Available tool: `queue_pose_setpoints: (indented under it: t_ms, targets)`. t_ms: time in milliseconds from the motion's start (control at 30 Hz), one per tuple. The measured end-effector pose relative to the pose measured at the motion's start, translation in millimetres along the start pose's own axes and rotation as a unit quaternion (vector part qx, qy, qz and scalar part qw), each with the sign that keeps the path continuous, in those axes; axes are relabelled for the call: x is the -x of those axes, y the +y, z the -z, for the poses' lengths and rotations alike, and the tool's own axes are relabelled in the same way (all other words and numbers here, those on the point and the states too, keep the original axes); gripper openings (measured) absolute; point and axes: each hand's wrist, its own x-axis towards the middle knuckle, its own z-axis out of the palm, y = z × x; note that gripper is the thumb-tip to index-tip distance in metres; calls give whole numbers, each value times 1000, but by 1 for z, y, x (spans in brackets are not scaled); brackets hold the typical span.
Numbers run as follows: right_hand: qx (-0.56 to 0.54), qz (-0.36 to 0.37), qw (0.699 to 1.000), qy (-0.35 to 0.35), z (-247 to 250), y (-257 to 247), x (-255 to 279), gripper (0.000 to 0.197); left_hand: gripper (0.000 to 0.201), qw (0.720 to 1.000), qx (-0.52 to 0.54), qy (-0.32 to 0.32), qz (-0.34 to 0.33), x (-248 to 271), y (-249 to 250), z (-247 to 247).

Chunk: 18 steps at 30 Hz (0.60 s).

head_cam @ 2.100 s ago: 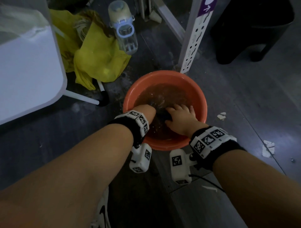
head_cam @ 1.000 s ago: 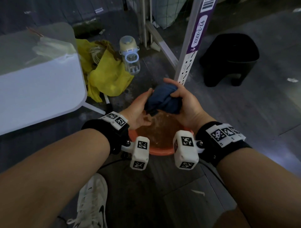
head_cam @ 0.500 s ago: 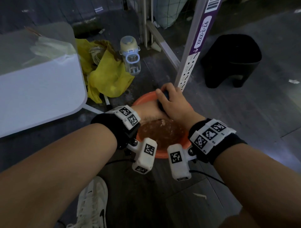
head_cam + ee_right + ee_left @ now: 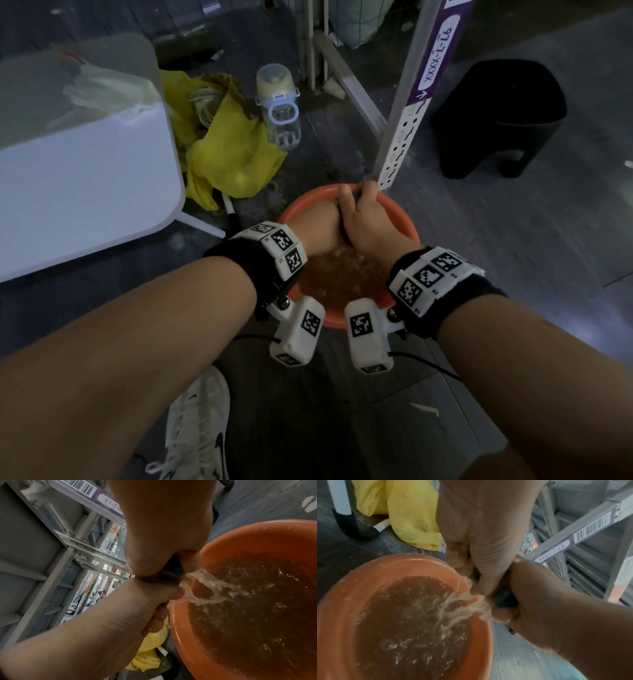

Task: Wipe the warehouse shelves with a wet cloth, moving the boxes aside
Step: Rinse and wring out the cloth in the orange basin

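A dark blue wet cloth (image 4: pixel 503 596) is bunched between both hands, almost wholly hidden by them. My left hand (image 4: pixel 322 226) and right hand (image 4: pixel 368 219) grip it tightly side by side above the far rim of an orange basin (image 4: pixel 407 228). Water streams out of the cloth (image 4: pixel 171 572) into the brown water in the basin (image 4: pixel 240 538). In the left wrist view the left hand (image 4: pixel 481 534) comes from the top and the right hand (image 4: pixel 547 601) from the right. A grey shelf upright (image 4: pixel 407 116) with a purple label stands just behind the basin.
On the floor lie a white table (image 4: pixel 85 178) at the left, a yellow bag (image 4: pixel 233 154), a clear bottle (image 4: pixel 279 109) and a black stool (image 4: pixel 503 116) at the right. My white shoe (image 4: pixel 198 421) is near the basin.
Both hands lifted the cloth out of the water, then closed over it and squeezed it low over the basin's far rim. Water now runs out of it.
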Motion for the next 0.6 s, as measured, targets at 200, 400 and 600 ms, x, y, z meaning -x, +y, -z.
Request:
queue_pose_setpoints:
  t_ms: [200, 400, 600]
  targets:
    - [5, -44, 999, -11, 0, -4, 3, 46, 42, 995, -75, -51, -29, 4, 5, 3]
    - [101, -46, 993, -38, 1, -7, 3, 34, 29, 993, -109, -40, -12, 22, 17, 19]
    - [-28, -132, 991, -16, -2, -7, -1, 43, 20, 992, -115, 6, -45, 33, 20, 34]
